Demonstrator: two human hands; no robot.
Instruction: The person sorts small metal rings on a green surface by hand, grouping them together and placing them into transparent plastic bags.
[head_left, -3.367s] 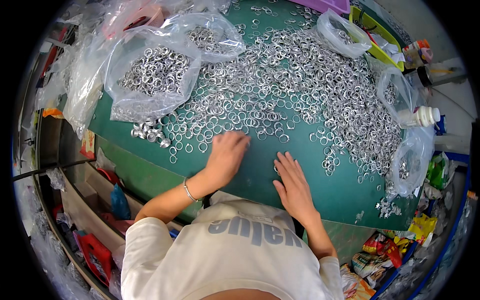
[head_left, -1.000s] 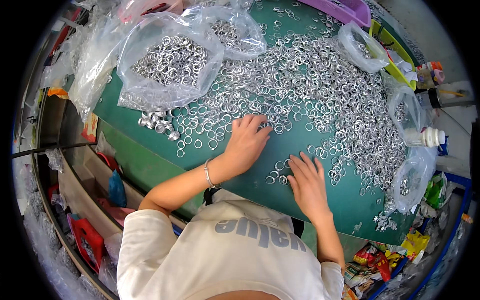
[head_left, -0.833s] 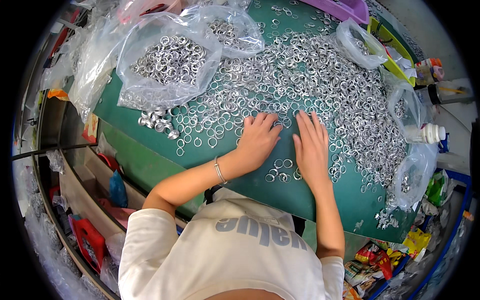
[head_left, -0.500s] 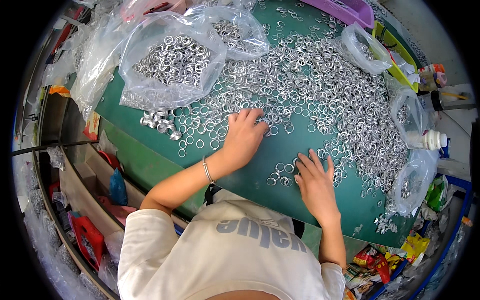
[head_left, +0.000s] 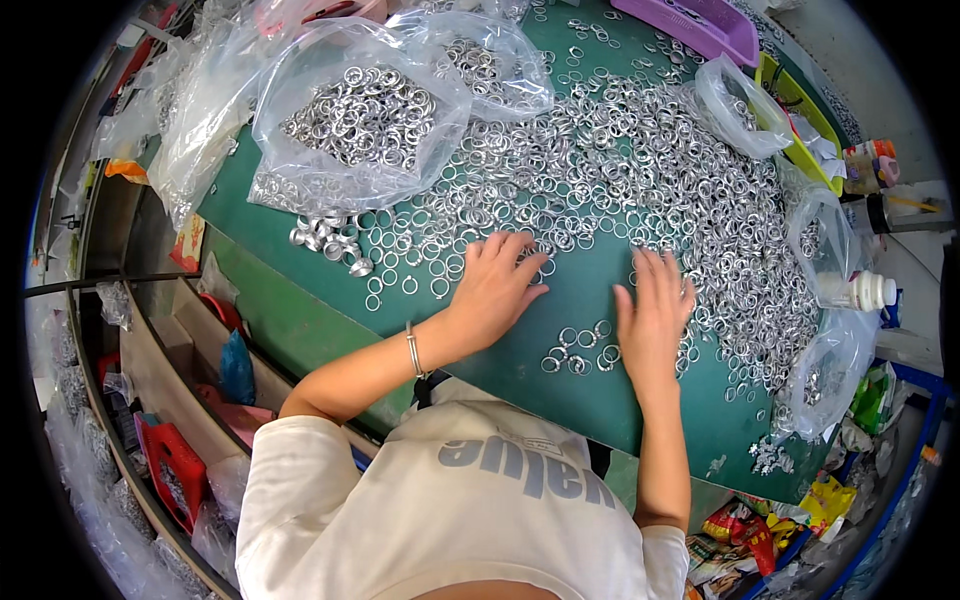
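Observation:
Many loose silver metal rings point(head_left: 740, 240) lie heaped across the green table point(head_left: 480, 370). My left hand point(head_left: 493, 292), with a bangle on its wrist, rests at the near edge of the spread. Its fingers are bent forward onto the rings and its thumb stands apart; no ring shows gripped. Farther right, my right hand point(head_left: 652, 318) lies palm down with outstretched fingers, their tips touching rings at the heap's edge. Between the hands, nearer my body, sits a small cluster of rings point(head_left: 577, 350). Whatever lies under both palms is hidden.
An opened clear plastic bag point(head_left: 440, 180) full of rings stands at the back left, beside wider silver rings point(head_left: 325, 237). Purple point(head_left: 735, 35) and yellow-green point(head_left: 830, 172) baskets line the far right. A white bottle point(head_left: 872, 291) lies near another clear bag point(head_left: 835, 375).
My right hand has moved away from the small cluster, forward to the heap's edge. My left thumb has spread from the fingers. The view has shifted slightly.

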